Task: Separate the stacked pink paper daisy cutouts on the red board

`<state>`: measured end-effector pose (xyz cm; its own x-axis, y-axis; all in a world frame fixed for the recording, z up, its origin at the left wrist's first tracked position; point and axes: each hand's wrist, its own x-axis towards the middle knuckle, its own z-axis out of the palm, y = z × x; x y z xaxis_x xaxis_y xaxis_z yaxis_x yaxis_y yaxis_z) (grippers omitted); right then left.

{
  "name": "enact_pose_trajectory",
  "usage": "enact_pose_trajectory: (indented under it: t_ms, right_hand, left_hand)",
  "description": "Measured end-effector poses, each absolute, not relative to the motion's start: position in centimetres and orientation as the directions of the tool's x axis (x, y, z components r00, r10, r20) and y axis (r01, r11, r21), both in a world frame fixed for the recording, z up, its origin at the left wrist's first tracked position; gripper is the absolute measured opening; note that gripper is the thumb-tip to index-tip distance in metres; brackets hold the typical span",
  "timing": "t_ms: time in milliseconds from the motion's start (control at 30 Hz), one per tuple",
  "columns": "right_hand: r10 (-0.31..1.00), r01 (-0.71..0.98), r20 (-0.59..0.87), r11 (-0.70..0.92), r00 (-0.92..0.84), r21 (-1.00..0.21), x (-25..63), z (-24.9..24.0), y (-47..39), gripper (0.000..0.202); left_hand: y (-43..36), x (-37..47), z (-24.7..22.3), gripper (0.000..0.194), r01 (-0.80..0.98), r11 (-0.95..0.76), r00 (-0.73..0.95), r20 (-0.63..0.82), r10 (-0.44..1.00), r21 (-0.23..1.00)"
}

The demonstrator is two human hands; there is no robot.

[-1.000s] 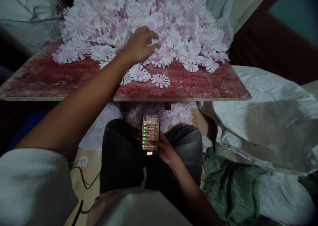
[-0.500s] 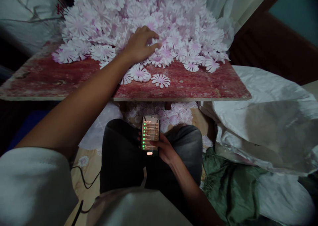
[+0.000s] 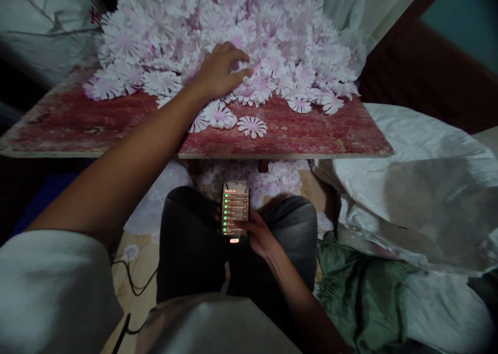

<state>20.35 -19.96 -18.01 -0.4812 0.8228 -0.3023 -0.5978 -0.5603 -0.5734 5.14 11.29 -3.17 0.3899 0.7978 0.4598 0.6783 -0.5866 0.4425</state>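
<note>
With the right hand [image 3: 260,235] gripping the lit phone [image 3: 235,212], the left hand [image 3: 219,73], fingers curled loosely on the flower pile [image 3: 218,27], needed a light pinch to lift one bloom cleanly off the red worktop [image 3: 311,136].

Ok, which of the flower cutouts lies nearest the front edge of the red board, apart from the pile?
The single flower cutout lying flat on the bare red board, to the right of the left hand. It sits alone, touching no others; the rest overlap in the pile.
</note>
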Motion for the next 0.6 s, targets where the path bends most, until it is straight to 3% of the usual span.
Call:
enact_pose_trajectory:
  t_ms: [600]
  right_hand:
    - [0.815, -0.622, -0.306, -0.574, -0.491, -0.532, 20.37, -18.17, -19.89, 0.047]
  left_hand:
    - [11.31, 5.1, -3.14, 0.039, 0.68, -0.589, 0.394, 0.459, 0.796, 0.437]
